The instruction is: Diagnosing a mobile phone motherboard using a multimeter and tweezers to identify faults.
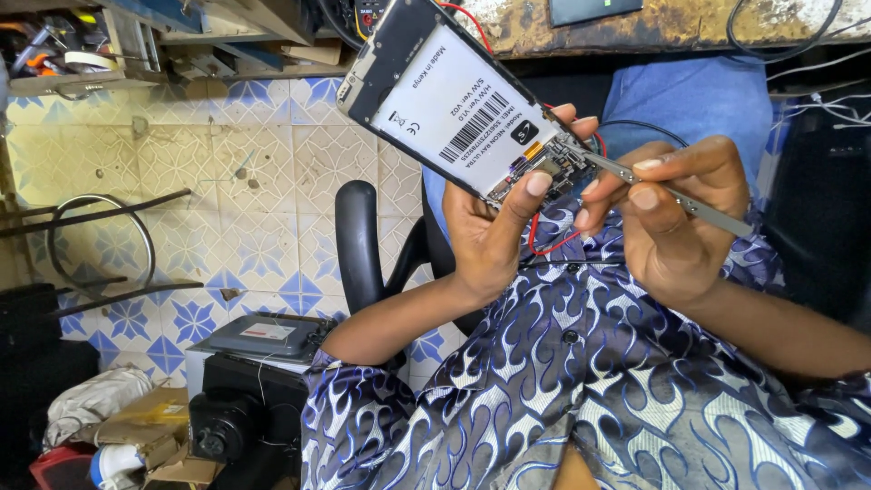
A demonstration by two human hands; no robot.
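Note:
My left hand point(490, 236) holds an opened phone point(454, 100) up in front of me, back cover off, with a white labelled battery and a bare circuit board at its lower end. The thumb presses on the phone's edge near the board. My right hand point(667, 218) pinches slim metal tweezers point(676, 197), whose tip touches the circuit board beside my left fingertips. A thin red wire point(544, 245) loops down from the phone between the two hands. Both forearms rise from my patterned blue and white shirt point(562, 381).
A black chair armrest point(358, 240) stands just left of my left forearm. The blue and cream tiled floor point(245, 181) lies beyond. Boxes, a grey device point(263, 338) and black gear crowd the lower left. A worn workbench edge point(671, 27) with cables runs along the top.

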